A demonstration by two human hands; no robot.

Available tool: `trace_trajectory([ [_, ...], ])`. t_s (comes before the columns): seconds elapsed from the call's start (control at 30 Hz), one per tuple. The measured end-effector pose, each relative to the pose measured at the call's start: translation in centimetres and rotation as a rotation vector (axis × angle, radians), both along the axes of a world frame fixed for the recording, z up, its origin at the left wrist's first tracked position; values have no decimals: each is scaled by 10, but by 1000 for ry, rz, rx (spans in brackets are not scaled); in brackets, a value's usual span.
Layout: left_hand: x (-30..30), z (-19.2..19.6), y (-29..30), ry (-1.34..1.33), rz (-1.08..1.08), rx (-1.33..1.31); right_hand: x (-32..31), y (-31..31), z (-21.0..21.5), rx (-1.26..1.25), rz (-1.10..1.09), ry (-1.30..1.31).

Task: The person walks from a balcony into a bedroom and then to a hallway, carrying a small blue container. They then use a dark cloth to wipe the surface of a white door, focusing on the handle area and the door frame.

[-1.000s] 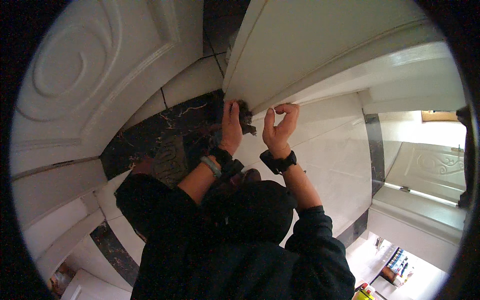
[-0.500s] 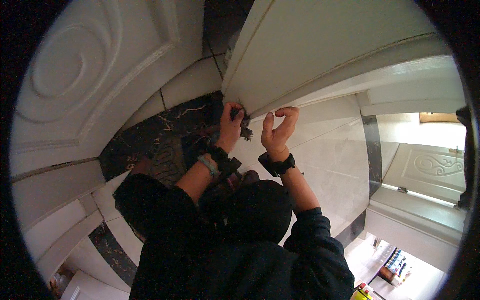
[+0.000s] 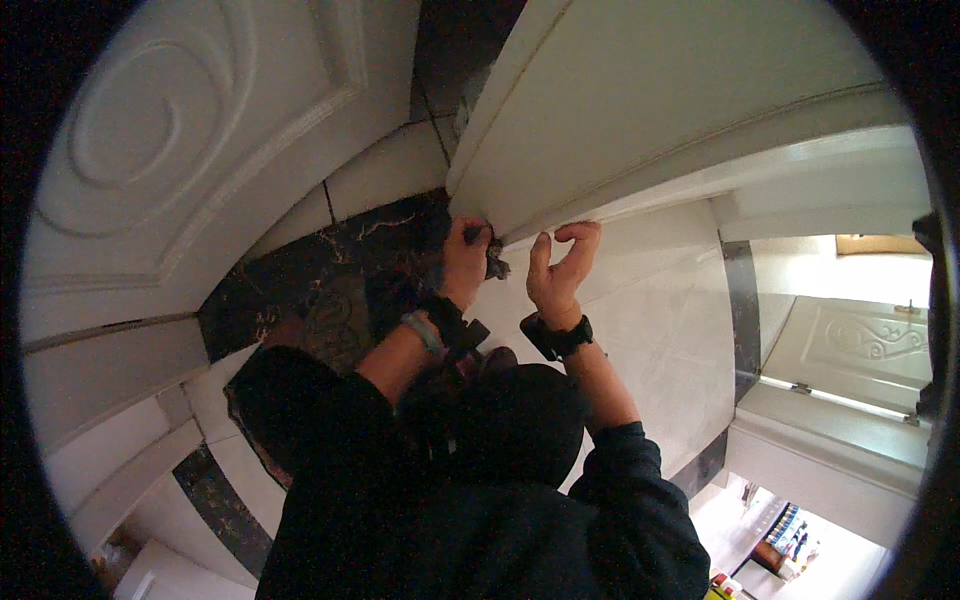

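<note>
My left hand (image 3: 465,264) is curled at the foot of a white door-frame post, against its lower corner. A dark grey, crumpled, rag-like clump (image 3: 498,262) sticks out beside its fingers; what exactly it is cannot be made out. To the right, my right hand (image 3: 560,275) is raised close to the white trim (image 3: 640,212), its thumb and bent forefinger apart and nothing visible between them. Whether its fingertips touch the trim is unclear. Dark bands circle both wrists, and a pale green one is on the left.
A white door (image 3: 150,130) with carved swirls stands at the left. Below lies a dark marbled threshold strip (image 3: 385,225), with a patterned mat (image 3: 335,315) nearby. Pale floor tiles (image 3: 660,330) spread to the right, towards another carved white door (image 3: 860,335).
The view has shifted slightly, and both hands appear a little lower in it. My left hand stays at the post's corner with the dark clump; my right keeps its bent-finger shape.
</note>
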State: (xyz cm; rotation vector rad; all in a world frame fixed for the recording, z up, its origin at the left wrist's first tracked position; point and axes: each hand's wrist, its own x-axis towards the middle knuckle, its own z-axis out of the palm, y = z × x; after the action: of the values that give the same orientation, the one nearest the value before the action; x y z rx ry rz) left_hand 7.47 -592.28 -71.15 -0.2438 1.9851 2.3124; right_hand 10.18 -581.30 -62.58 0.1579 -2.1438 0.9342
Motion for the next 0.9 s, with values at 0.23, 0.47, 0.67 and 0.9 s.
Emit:
trace_trajectory([
  [0.23,-2,5,-5,47,-66,-97,0,-1,1,20,3,26],
  [0.47,2,5,-5,149,-29,-116,-1,-1,0,7,-8,-9],
  [0.67,-2,3,-7,33,-59,-88,0,-1,2,4,-7,-12],
  [0.9,-4,4,-8,25,-100,-68,-1,0,3,16,11,1],
])
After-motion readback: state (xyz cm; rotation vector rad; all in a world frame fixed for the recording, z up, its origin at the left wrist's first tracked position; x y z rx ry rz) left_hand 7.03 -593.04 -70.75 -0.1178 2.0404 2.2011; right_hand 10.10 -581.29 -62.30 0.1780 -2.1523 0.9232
